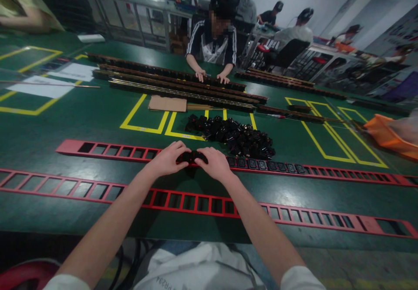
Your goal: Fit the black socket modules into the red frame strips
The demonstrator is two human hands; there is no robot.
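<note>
Both hands meet over the far red slotted strip (111,150), a long rail with a row of rectangular openings. My left hand (168,158) is closed, thumb and fingers pinching a black power socket (186,156) at the strip. Beside it, my right hand (214,161) is closed on a black socket (197,155); the fingers partly cover both pieces. To the right of my right hand, several black sockets (252,163) sit in the strip's openings. A heap of loose black sockets (240,137) lies just beyond the strip.
A second red slotted strip (186,203) runs nearer to me, under my forearms. Farther back lie long dark rails (183,89), a cardboard piece (167,103) and white papers (42,85). A co-worker (212,42) sits opposite, hands on the rails. An orange bin (388,137) stands right.
</note>
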